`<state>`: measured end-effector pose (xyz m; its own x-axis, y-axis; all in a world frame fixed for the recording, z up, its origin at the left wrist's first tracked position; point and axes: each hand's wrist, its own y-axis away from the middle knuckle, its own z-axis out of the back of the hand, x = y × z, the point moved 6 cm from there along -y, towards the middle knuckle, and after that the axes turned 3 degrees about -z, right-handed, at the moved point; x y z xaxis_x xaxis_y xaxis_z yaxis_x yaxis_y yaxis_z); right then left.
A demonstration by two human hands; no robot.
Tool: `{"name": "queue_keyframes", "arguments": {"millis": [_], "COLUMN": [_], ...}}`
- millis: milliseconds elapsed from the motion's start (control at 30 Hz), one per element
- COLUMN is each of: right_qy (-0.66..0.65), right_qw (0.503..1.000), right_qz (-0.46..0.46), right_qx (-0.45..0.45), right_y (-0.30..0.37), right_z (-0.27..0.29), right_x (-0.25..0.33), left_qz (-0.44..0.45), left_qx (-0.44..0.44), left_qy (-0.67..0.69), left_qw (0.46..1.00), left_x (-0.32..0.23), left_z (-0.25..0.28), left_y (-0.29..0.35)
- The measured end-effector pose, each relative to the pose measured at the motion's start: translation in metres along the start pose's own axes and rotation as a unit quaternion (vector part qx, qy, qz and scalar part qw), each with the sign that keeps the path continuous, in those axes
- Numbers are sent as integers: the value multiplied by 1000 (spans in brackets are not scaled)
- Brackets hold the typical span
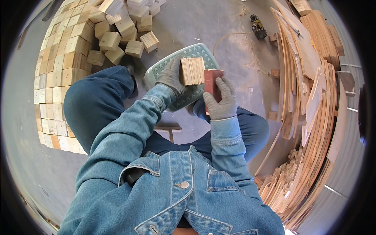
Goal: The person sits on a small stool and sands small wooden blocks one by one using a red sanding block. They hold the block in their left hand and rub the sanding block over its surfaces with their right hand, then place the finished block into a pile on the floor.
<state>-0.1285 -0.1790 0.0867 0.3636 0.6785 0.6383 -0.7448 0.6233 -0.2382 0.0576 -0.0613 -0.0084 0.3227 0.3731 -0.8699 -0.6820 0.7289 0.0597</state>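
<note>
My left hand (171,76), in a grey work glove, is closed on the left side of a squared wooden block (193,71) with streaky grain on its upper face. The block is over a pale green plastic stool (184,102) with a raised pattern on top. In my right hand (222,100), also gloved, is a reddish-brown sanding block (212,83), gripped with the thumb on the left and fingers on the right. Its upper left edge meets the wooden block's right side; whether they press together I cannot tell.
Stacked wooden blocks (56,78) form a wide pile at left, with loose blocks (110,40) tumbled beside it. A cordless drill (257,27) lies on the floor ahead. Long boards (313,105) and wood offcuts (280,182) line the right. My bent knees flank the stool.
</note>
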Motion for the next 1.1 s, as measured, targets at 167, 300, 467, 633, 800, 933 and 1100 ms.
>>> {"name": "queue_keyframes", "arguments": {"millis": [167,300,467,633,800,933,1100], "right_qy": [135,153,178,169,174,184,165], "right_qw": [988,983,983,984,982,977,981], "right_qz": [66,91,36,12,53,86,77], "right_qx": [44,32,33,47,43,65,73], "right_y": [7,-17,-84,-109,-49,13,24], "right_z": [-16,-26,-49,-61,-34,-12,-10], "right_x": [31,32,27,22,23,35,37], "left_qz": [1,-21,-25,-23,-34,-60,-51], "left_qx": [-16,-25,-24,-19,-2,-12,-10], "left_qy": [4,13,20,-28,38,87,42], "left_qw": [1000,999,999,999,999,994,998], "left_x": [2,14,12,11,-4,13,10], "left_z": [0,-5,-12,-8,-3,-14,-10], "left_y": [-6,-11,-13,-14,-10,-14,-15]}}
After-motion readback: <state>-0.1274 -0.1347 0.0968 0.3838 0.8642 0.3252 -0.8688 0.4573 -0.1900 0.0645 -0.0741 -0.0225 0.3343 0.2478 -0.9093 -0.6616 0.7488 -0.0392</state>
